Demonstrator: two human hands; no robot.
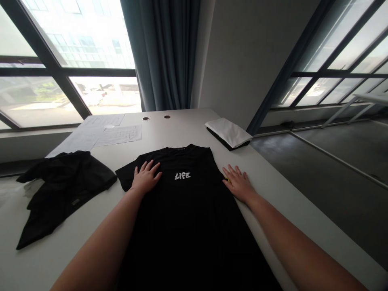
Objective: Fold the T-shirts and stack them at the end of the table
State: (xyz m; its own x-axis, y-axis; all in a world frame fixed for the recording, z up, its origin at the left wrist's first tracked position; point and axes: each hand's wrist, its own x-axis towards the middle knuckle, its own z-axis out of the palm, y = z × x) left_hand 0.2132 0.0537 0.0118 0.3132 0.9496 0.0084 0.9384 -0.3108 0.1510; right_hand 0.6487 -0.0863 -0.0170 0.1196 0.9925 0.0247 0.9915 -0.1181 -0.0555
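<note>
1. Black T-shirt (188, 218) lies flat on a white table (273, 202), its white "LIFE" print (182, 175) facing up.
2. Left hand (146, 178) rests open on the shirt, fingers spread; right hand (238, 184) lies open and flat against its other edge.
3. Crumpled black garment (63, 194) sits left of the shirt.
4. Farther off are a folded white cloth (228, 132) and papers (118, 135).

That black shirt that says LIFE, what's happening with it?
A person has both hands at a black T-shirt lying flat on a white table. The left hand rests on the shirt near its sleeve, and the right hand sits at the shirt's other side edge. A crumpled black garment lies to the left, and a folded white cloth lies farther up the table.
</note>
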